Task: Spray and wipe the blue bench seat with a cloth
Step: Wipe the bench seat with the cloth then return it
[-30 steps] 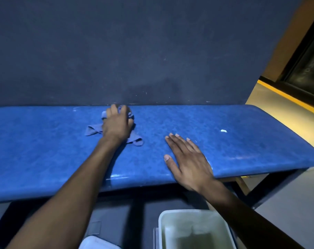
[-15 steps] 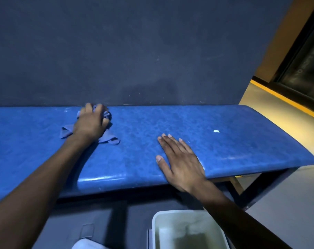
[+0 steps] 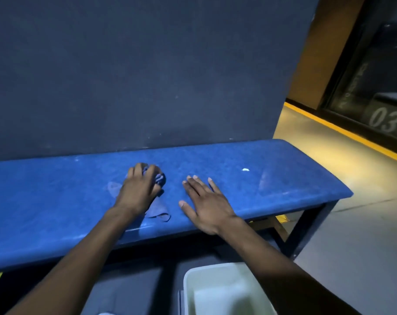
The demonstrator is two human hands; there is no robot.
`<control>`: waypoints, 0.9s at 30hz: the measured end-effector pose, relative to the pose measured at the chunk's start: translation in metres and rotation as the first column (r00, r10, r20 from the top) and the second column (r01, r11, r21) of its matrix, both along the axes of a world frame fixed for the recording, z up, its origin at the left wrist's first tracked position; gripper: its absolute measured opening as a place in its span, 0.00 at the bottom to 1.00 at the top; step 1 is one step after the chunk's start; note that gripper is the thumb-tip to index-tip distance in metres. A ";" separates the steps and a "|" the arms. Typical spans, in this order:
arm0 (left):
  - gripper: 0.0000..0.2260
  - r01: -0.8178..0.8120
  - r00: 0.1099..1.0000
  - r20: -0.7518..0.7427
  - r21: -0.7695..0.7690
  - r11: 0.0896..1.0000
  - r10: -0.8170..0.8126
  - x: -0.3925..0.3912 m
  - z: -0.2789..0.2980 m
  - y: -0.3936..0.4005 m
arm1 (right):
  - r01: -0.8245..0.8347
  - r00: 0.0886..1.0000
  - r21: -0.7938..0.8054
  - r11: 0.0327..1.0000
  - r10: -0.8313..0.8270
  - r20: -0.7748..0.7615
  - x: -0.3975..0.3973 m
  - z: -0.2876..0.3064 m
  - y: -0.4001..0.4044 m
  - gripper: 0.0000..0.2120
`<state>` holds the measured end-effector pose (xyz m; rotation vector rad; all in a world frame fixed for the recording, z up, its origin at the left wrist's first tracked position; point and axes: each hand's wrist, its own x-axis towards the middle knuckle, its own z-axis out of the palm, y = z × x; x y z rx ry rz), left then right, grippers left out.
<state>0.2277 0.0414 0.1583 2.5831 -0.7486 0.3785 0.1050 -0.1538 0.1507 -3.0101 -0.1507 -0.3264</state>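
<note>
The blue bench seat [image 3: 272, 185] runs across the view against a dark wall. My left hand [image 3: 139, 189] presses a blue cloth [image 3: 157, 211] onto the middle of the seat, fingers closed over the bunched part while loose corners stick out at the left and toward the front edge. My right hand [image 3: 206, 203] lies flat on the seat just to the right of the cloth, fingers spread and holding nothing. A small white speck [image 3: 245, 169] sits on the seat further right. No spray bottle is in view.
A pale plastic bin [image 3: 224, 292] stands on the floor below the bench's front edge, under my right forearm. The dark wall [image 3: 147, 76] rises right behind the seat. To the right are the bench's dark leg [image 3: 306, 226], grey floor and a yellow floor stripe [image 3: 343, 130].
My left hand slid the cloth left along the back of the seat, then back right and toward the front, close to my right hand. My right hand stayed flat on the seat.
</note>
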 end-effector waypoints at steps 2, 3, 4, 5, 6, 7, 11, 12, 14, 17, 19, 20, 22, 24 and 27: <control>0.18 -0.034 0.999 -0.004 -0.052 0.998 0.034 -0.006 -0.002 0.002 | 0.031 0.997 0.059 0.998 -0.036 0.071 -0.018 0.007 -0.022 0.37; 0.19 -0.050 0.999 -0.008 -0.079 0.996 0.050 -0.007 -0.003 0.002 | 0.093 0.987 0.108 0.990 -0.106 0.124 -0.028 0.008 -0.044 0.35; 0.20 -0.066 0.998 -0.016 -0.109 0.992 0.065 -0.009 -0.004 -0.001 | 0.183 0.964 0.155 0.971 -0.208 0.164 -0.036 0.007 -0.072 0.35; 0.20 -0.078 0.997 -0.027 -0.142 0.987 0.075 -0.009 -0.003 -0.007 | 0.284 0.933 0.193 0.939 -0.317 0.168 -0.045 0.005 -0.104 0.37; 0.20 -0.087 0.996 -0.044 -0.177 0.980 0.081 -0.009 -0.004 -0.015 | 0.371 0.908 0.204 0.906 -0.401 0.126 -0.051 0.003 -0.133 0.40; 0.20 -0.080 0.996 -0.053 -0.212 0.974 0.070 -0.009 -0.003 -0.028 | 0.429 0.891 0.186 0.884 -0.447 0.072 -0.055 -0.001 -0.157 0.45; 0.18 0.035 0.999 -0.027 -0.338 0.941 -0.047 -0.015 0.002 -0.110 | 0.440 0.883 0.138 0.887 -0.456 0.113 -0.051 -0.030 -0.190 0.43; 0.17 0.070 0.997 -0.008 -0.366 0.928 -0.079 -0.015 0.004 -0.133 | 0.441 0.877 0.139 0.887 -0.458 0.144 -0.048 -0.037 -0.191 0.39; 0.18 0.142 0.989 0.020 -0.423 0.895 -0.148 -0.018 0.012 -0.180 | 0.438 0.877 0.138 0.888 -0.456 0.153 -0.046 -0.043 -0.193 0.36; 0.23 0.277 0.954 0.009 -0.400 0.874 -0.298 -0.017 0.017 -0.246 | 0.423 0.883 0.134 0.896 -0.441 0.163 -0.045 -0.042 -0.197 0.37; 0.29 0.342 0.920 -0.093 -0.288 0.894 -0.382 -0.013 0.009 -0.281 | 0.408 0.888 0.138 0.902 -0.428 0.170 -0.044 -0.041 -0.198 0.37; 0.30 0.360 0.912 -0.128 -0.204 0.910 -0.389 -0.010 0.002 -0.293 | 0.407 0.887 0.139 0.903 -0.427 0.176 -0.044 -0.042 -0.198 0.37; 0.25 0.370 0.918 -0.129 -0.067 0.926 -0.376 -0.001 -0.004 -0.303 | 0.412 0.879 0.137 0.901 -0.433 0.199 -0.043 -0.046 -0.198 0.35; 0.22 0.421 0.902 -0.111 0.013 0.907 -0.417 0.004 -0.001 -0.295 | 0.418 0.874 0.138 0.898 -0.439 0.208 -0.042 -0.047 -0.199 0.34; 0.21 0.525 0.851 -0.082 0.133 0.841 -0.519 0.005 0.000 -0.261 | 0.413 0.875 0.138 0.900 -0.434 0.212 -0.043 -0.047 -0.198 0.34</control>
